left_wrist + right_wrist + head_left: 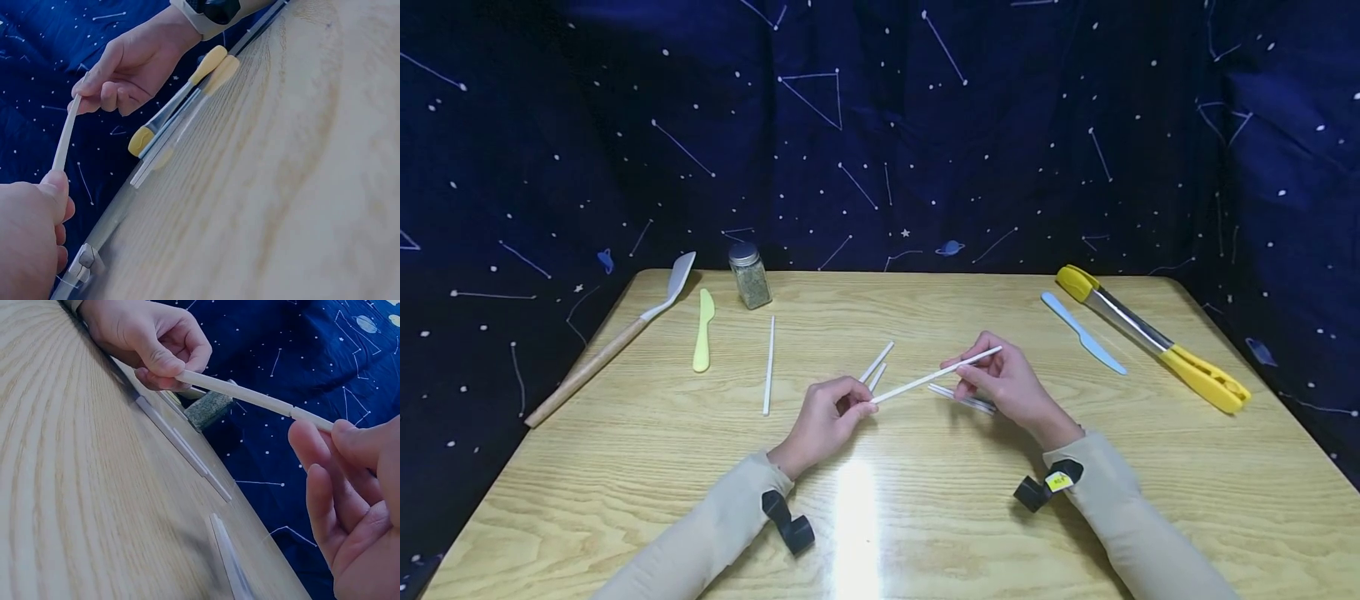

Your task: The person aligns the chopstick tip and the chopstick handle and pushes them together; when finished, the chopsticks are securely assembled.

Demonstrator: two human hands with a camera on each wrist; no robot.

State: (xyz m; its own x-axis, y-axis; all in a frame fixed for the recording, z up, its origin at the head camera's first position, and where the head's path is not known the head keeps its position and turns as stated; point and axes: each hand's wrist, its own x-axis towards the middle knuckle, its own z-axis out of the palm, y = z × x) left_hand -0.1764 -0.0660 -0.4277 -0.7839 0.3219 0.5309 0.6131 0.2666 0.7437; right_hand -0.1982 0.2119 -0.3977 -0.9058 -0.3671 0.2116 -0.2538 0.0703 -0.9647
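A slim white stick is held above the table between both hands, slanting up to the right in the head view. My left hand pinches its lower end between thumb and fingers. Nearer the upper end, my right hand pinches it, and the tip extends past the fingers. In the right wrist view, a small dark notch crosses the stick close to the right fingertips. Behind the left hand lie two more white sticks. Other white sticks lie beneath the right hand, partly hidden by it.
Another white stick lies at left, near a pale yellow knife, a spatula and a spice jar. On the right are a blue knife and yellow-ended tongs. A starry dark-blue cloth hangs behind the table.
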